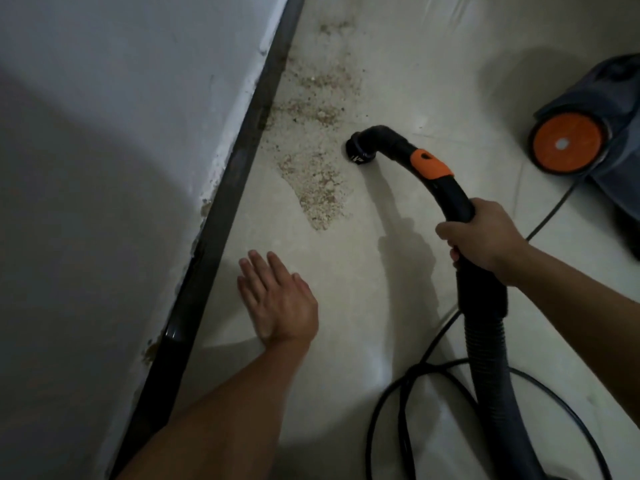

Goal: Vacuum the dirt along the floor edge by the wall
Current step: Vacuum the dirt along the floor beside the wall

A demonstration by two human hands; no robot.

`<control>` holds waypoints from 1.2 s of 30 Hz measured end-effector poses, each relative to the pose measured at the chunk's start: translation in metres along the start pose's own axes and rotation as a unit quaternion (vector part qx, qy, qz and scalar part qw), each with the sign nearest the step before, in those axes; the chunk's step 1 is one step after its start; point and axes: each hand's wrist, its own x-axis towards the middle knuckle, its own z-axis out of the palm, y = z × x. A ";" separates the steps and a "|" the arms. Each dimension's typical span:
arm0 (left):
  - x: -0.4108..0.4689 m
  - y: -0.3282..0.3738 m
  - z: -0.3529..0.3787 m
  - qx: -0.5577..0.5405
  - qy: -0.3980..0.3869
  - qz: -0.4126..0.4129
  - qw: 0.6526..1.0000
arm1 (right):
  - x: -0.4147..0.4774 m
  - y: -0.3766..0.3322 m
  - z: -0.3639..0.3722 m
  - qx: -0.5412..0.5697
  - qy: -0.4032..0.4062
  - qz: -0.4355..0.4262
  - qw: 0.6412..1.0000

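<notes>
Dirt [311, 161] lies on the floor [398, 46] along the dark skirting [242, 143]. The right hand [485, 237] has its fingers clamped on the hose handle [446, 188]. The left hand [277, 299] is flat, fingers straight. The nozzle [360, 148], just beside the pile, may scatter grains if swept fast.

A pale grey painted wall [104, 133] fills the left side, lit in its upper part and falling into a broad soft shadow lower down. Along its foot runs a dark glossy skirting strip [221, 216], slanting from top centre to bottom left. Just above the strip the paint is chipped and stained brown in places [204, 206]. To the right lies a cream tiled floor [450, 64] with faint joint lines, meeting the skirting. The light is dim, brighter towards the top, and throws soft shadows.
</notes>
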 end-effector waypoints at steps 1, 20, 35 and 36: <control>0.000 0.000 -0.001 0.003 -0.004 -0.001 1.000 | -0.012 0.007 -0.004 -0.021 -0.003 -0.006 1.000; 0.001 0.000 0.004 0.004 0.009 -0.005 1.000 | 0.010 -0.018 0.026 -0.047 -0.001 -0.068 0.997; 0.000 -0.001 0.001 0.001 -0.004 -0.005 1.000 | -0.113 0.060 0.001 -0.109 -0.033 -0.068 0.991; 0.001 -0.001 0.001 0.002 -0.003 -0.004 1.000 | -0.121 0.066 0.001 -0.108 -0.038 -0.064 0.991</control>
